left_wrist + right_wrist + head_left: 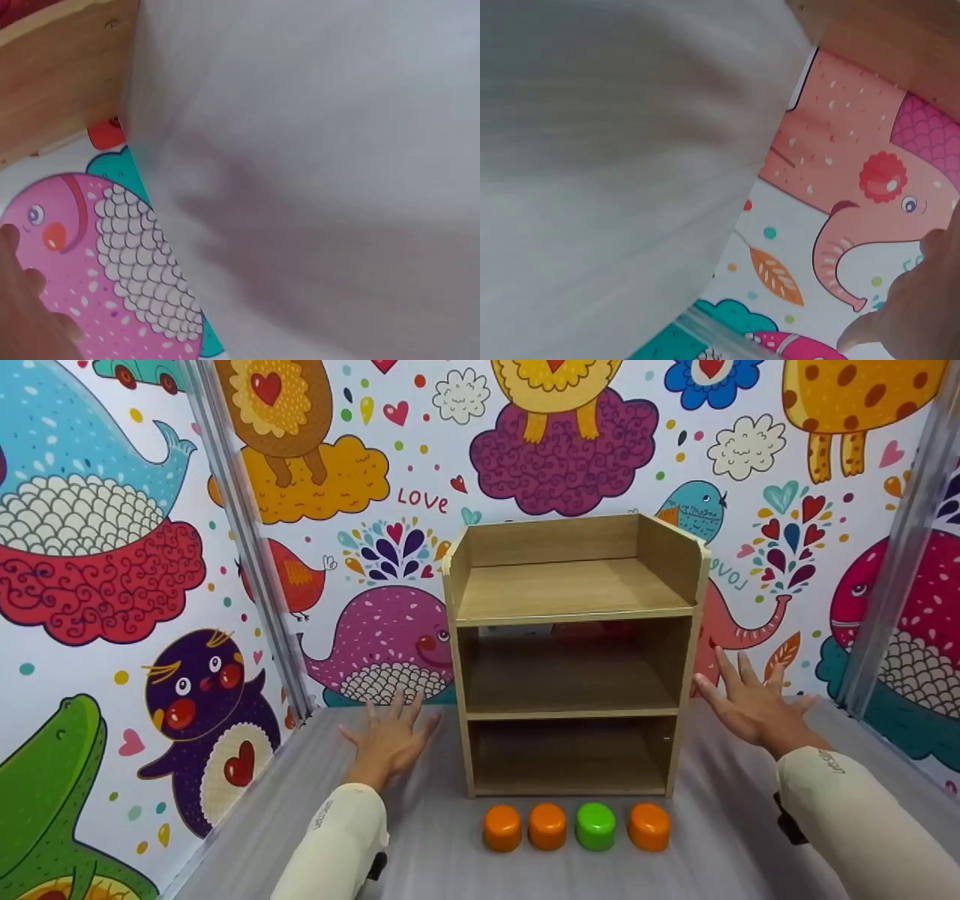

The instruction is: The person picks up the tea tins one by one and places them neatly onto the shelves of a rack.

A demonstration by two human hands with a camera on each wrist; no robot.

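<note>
And here the left hand (390,746) and right hand (754,712) are flanking the wooden shelf (574,679), fingers (728,670) splayed wide, empty, while orange cylinders (547,827) and a green cylinder (595,826) are sitting in front, risking scattering should a sleeve (847,802) be sweeping inward.

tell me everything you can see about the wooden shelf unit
The wooden shelf unit is light brown with visible grain, and looks like wood or wood-effect board. It has three levels: two front-opening compartments below and a topless upper tier with raised sides and back. Its front edges are paler, and the side panel shows small holes or screws. It stands upright on the grey tabletop, before the patterned wall. Neither the left hand nor the right hand appears to touch it.
</note>
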